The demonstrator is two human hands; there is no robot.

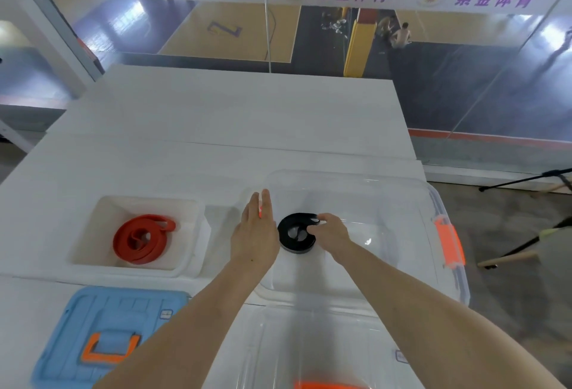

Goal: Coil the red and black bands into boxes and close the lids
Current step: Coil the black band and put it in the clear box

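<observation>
A coiled black band lies on the bottom of the clear box at the right. My right hand reaches into that box and pinches the coil's upper right end. Just left of the coil, my left hand is stretched out flat with straight fingers over the box's left rim. A coiled red band lies inside the white box at the left. A blue lid with an orange handle lies flat in front of the white box. A clear lid with an orange handle lies in front of the clear box.
Both boxes stand on a white table whose far half is bare. The clear box has an orange latch on its right wall, near the table's right edge. Beyond the table is a glass wall over a sports court; tripod legs stand on the floor at the right.
</observation>
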